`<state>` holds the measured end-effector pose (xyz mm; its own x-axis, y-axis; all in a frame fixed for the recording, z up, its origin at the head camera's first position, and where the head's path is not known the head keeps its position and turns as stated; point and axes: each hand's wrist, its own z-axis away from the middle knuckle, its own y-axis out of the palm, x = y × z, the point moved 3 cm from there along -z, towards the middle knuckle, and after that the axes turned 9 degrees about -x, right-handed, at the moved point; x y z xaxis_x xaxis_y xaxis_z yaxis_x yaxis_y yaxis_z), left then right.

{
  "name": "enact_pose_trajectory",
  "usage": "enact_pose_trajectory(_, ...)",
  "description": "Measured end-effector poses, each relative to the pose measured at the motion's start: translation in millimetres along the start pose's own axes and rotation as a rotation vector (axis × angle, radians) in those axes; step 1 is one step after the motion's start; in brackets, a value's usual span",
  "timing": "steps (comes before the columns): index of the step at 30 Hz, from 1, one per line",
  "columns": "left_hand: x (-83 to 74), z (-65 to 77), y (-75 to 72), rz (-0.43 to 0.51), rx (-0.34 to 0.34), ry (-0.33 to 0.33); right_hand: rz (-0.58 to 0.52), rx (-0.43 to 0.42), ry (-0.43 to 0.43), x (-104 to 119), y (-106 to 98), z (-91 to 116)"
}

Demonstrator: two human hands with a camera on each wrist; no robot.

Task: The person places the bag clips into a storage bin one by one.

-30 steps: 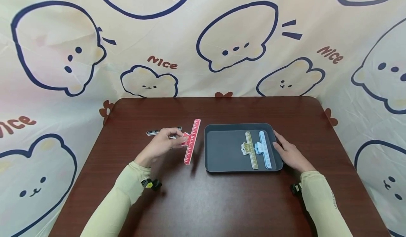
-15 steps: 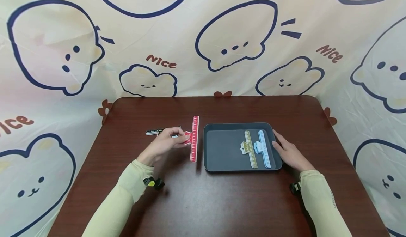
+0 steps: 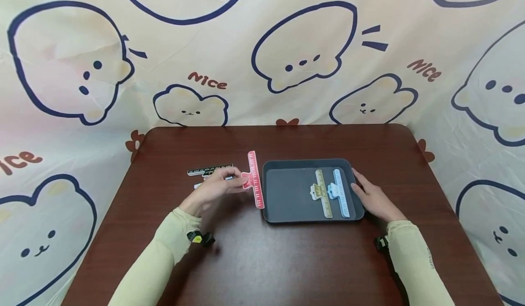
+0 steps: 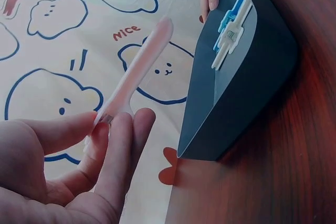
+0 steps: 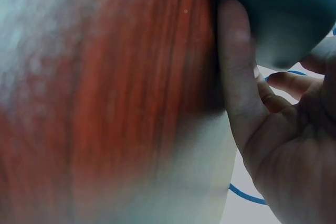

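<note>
From where I stand, the person's left hand (image 3: 215, 188) is mostly closed, thumb and fingers pinching the red clip (image 3: 255, 180) by its handle, with the ruler-marked bar standing nearly upright and leaning a little. The clip is up off the brown surface (image 3: 266, 260), just beside the left edge of a dark grey tray (image 3: 287, 196); from above, its lower end comes right up to the tray's rim, though in the left wrist view the two are apart. The tray sits right of the middle of the surface, nearer the far edge than the near one. The right hand (image 3: 376, 197) lies open against the tray's right wall, toward its far right corner, fingers extended and thumb straight along the outside, gripping no clip. Inside the tray, two more clips lie side by side in the right half: a yellow-green clip (image 3: 323, 193), and a blue clip (image 3: 341, 193) closer to the tray's right edge. Over toward the far left corner of the surface lies a black clip (image 3: 205, 170), partly hidden by the left hand, and near it pokes out a pale sliver (image 3: 197, 186) of something I can't make out.
</note>
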<state>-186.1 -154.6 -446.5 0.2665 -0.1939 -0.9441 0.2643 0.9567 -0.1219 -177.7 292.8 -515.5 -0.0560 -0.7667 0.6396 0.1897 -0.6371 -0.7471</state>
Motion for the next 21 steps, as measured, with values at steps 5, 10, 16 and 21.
enact_pose_trajectory(5,-0.2,-0.9,3.2,0.021,0.015,-0.008,-0.006,0.000,0.008,1,-1,2)
enact_pose_trajectory(10,1.0,-3.2,7.4,-0.006,0.013,-0.020,-0.014,-0.006,0.013,-1,0,2)
enact_pose_trajectory(16,4.1,-7.9,17.6,0.001,0.021,-0.036,-0.028,0.000,0.013,-2,5,3)
enact_pose_trajectory(21,-0.4,-16.7,30.5,0.016,0.033,-0.036,-0.017,-0.012,0.008,-1,1,3)
